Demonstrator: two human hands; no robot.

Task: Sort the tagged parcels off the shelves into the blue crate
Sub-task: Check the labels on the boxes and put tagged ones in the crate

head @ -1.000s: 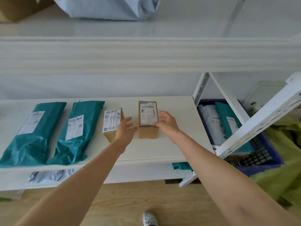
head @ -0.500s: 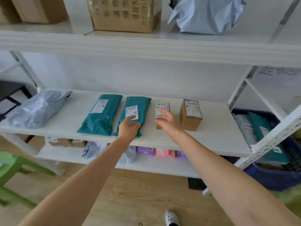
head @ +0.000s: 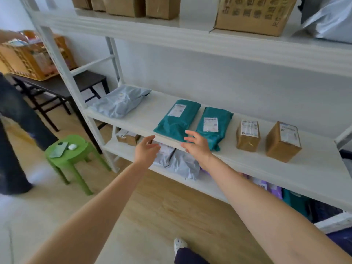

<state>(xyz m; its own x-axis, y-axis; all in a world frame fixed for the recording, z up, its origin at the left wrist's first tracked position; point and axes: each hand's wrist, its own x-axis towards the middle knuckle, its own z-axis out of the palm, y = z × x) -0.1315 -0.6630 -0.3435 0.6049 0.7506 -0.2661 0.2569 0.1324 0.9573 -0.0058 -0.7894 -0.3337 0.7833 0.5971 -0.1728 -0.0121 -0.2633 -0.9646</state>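
On the middle shelf point(head: 144, 119) lie a grey mailer point(head: 119, 102), two teal mailers point(head: 176, 120) point(head: 214, 126) with white labels, and two labelled cardboard boxes point(head: 247, 135) point(head: 282, 141). My right hand point(head: 197, 144) hovers open at the shelf's front edge, over the near ends of the teal mailers. My left hand point(head: 145, 149) is open just below and left of that edge, holding nothing. The blue crate is out of view.
A lower shelf holds grey mailers point(head: 175, 161), a small box point(head: 127, 137) and purple packets point(head: 270, 187). Cardboard boxes point(head: 251, 15) sit on the top shelf. A green stool point(head: 66, 155) stands at the left, with another person's legs point(head: 13, 130), a dark table and an orange crate point(head: 28, 58) beyond.
The view has swung left, away from the blue crate. Both hands have moved left from the cardboard boxes to the teal mailers and pulled back to the shelf's front edge, still holding nothing.
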